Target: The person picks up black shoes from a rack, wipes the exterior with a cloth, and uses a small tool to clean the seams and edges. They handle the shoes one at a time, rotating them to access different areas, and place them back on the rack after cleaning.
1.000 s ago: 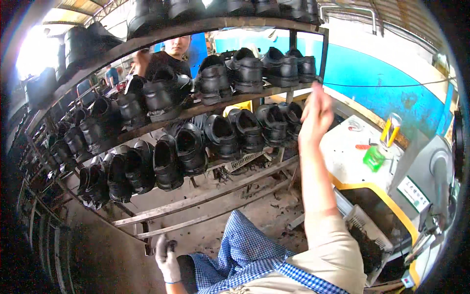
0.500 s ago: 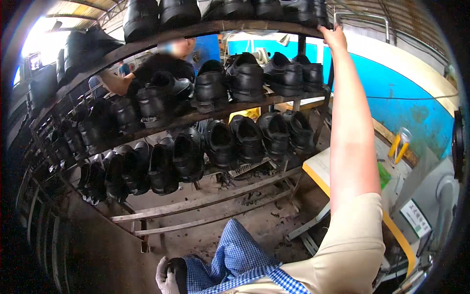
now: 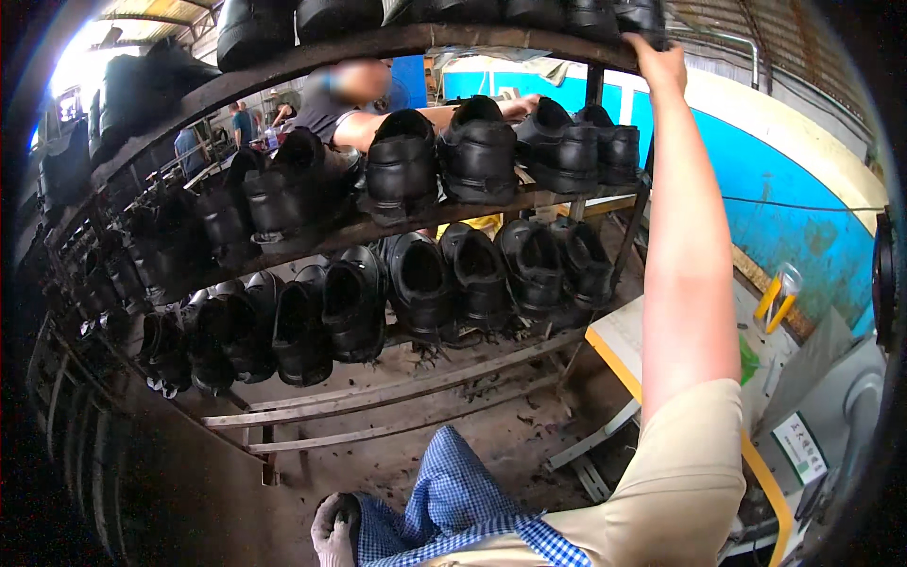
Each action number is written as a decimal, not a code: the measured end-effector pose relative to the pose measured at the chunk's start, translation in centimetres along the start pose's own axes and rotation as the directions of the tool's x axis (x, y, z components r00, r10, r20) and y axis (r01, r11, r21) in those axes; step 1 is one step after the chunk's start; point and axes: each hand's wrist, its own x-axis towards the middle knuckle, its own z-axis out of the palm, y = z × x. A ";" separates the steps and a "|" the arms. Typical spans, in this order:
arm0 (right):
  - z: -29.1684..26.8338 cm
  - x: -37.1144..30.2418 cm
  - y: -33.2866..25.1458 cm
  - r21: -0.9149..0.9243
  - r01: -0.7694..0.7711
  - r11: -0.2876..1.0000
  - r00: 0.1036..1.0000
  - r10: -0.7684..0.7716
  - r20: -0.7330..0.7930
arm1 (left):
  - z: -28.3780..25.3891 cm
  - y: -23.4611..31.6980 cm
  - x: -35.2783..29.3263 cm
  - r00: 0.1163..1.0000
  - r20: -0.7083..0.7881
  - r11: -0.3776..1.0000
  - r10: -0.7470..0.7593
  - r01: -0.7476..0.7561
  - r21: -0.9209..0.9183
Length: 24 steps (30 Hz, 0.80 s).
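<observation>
My right hand (image 3: pixel 661 64) is up at the top shelf (image 3: pixel 397 42) of the rack, arm fully stretched. The fingers (image 3: pixel 641 42) are curled over the front edge of the shelf, right by a black shoe (image 3: pixel 635 14) at its far right end. Can't tell if they grip the shoe or only the shelf lip; the tips are hidden behind the edge.

My left hand (image 3: pixel 335 529) hangs low by my hip in a pale work glove, fingers loosely curled, nothing in them as far as I see.

The shoe, judged from its mates on the middle shelf (image 3: pixel 453 213): thick moulded sole, stiff rounded toe, glossy upper. Prob. fairly heavy for one hand overhead, and rigid, so won't fold or sag. Smooth finish could be a bit slick on bare skin. Not fragile, but a scuff would show on the shine.

Best hold, I reckon: thumb inside the collar opening, fingers under the heel/sole, w/ weight close to my palm. Pinching the toe cap from above would likely slip.

Below my fingers the lower shelf (image 3: pixel 397 364) carries more black shoes tipped w/ openings toward me. A person stands behind the rack, an arm reaching in at middle-shelf level.
</observation>
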 end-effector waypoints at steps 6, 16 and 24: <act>-5.5 -3.2 -1.2 0.768 0.311 0.561 0.908 0.063 -0.414 | -0.7 -2.9 1.1 0.996 -0.034 0.982 0.076 -0.069 0.174; -21.7 -29.6 -3.0 0.939 0.098 0.331 0.866 0.436 -0.244 | 2.9 2.0 1.3 0.967 0.231 0.990 0.105 -0.123 0.065; -21.2 -51.1 -4.7 0.571 -0.707 0.418 0.498 -0.279 0.821 | 3.9 9.9 -0.3 0.647 0.296 0.501 0.702 -0.745 0.439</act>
